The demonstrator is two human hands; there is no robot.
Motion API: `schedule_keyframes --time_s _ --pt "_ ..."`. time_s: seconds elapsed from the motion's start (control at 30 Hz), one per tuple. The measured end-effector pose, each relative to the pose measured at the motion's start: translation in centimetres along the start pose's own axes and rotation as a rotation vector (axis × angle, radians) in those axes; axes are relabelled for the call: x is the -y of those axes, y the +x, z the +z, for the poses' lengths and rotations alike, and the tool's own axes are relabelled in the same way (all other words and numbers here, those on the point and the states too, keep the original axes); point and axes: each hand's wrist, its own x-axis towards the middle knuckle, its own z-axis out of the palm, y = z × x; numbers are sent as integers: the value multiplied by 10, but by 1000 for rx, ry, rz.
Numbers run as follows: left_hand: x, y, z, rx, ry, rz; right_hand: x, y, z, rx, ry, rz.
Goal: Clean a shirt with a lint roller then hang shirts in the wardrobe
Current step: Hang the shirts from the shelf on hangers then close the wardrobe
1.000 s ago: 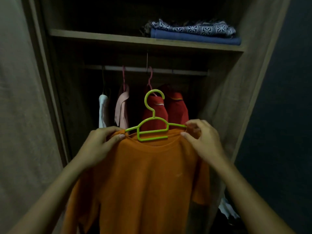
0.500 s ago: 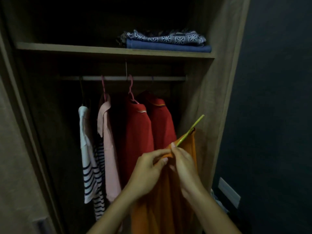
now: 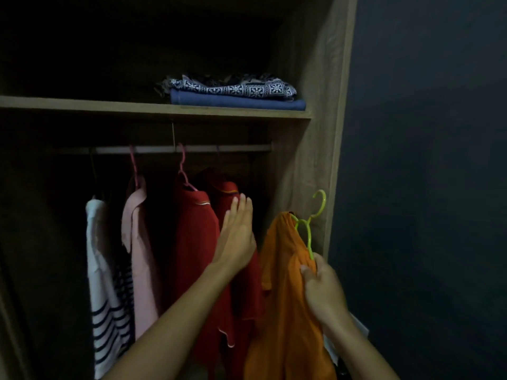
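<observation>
An orange shirt [image 3: 285, 297] hangs on a green plastic hanger [image 3: 311, 223], held edge-on at the right of the open wardrobe. My right hand [image 3: 322, 289] grips the shirt's shoulder and the hanger's lower arm. The hanger's hook points up, well below the rail [image 3: 208, 149]. My left hand [image 3: 237, 237] is flat, fingers apart, pressed against the right-hand red shirt [image 3: 247, 283] on the rail. It holds nothing.
On the rail hang a striped white shirt [image 3: 107, 297], a pink shirt [image 3: 140, 256] and a second red shirt [image 3: 192, 242]. Folded cloths [image 3: 233, 94] lie on the shelf [image 3: 137, 108] above. The wardrobe's right side panel [image 3: 310, 160] stands close to the hanger.
My left hand let go of the orange shirt and moved up-left onto the red shirts. My right hand alone now holds the shirt and hanger, shifted right. The view has come closer.
</observation>
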Motion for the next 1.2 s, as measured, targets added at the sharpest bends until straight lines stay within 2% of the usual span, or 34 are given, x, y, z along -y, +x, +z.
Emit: schedule_keyframes --time_s 0.1,0.23,0.4,0.73,1.0,1.2 --pt "3 26 17 -5 155 -22 -8 7 -2 8 -106 -39" --pt "11 44 31 8 222 -108 -14 20 4 -24 -158 -112" --pt "20 49 38 6 175 -164 -6 58 26 -55 -210 -202" --pt "46 54 35 -82 134 -218 68 170 69 -97 -303 -303" --pt "52 59 25 -48 165 -243 108 220 88 -32 -281 -244" --pt "50 58 28 -64 162 -268 101 230 105 41 -337 -180"
